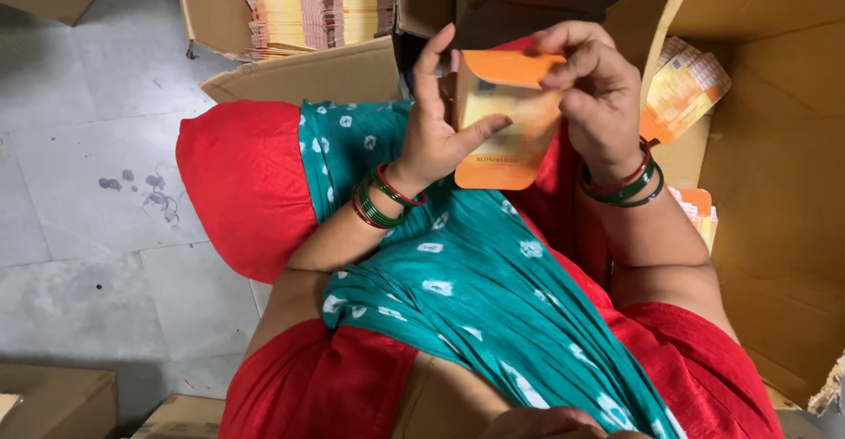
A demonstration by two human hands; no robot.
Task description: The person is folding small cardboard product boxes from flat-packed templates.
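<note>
Cardboard boxes (775,140) surround; left hand (436,135) and right hand (598,96) fingers pinch an orange carton (506,131).

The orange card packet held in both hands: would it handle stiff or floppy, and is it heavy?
The orange card packet probably handles semi-stiff: its top flap bends under the right hand, while the body stays flat. Likely light, since the left hand steadies it with thumb alone.

Both forearms are up and bent in toward the middle. Left hand (436,135) is upright, palm turned right, index finger straight up, thumb pressed out to the right in a pinch. Right hand (594,96) is curled over from above, fingers folded down and pinching, knuckles toward us. The two wrists are apart, hands nearly meeting.
</note>
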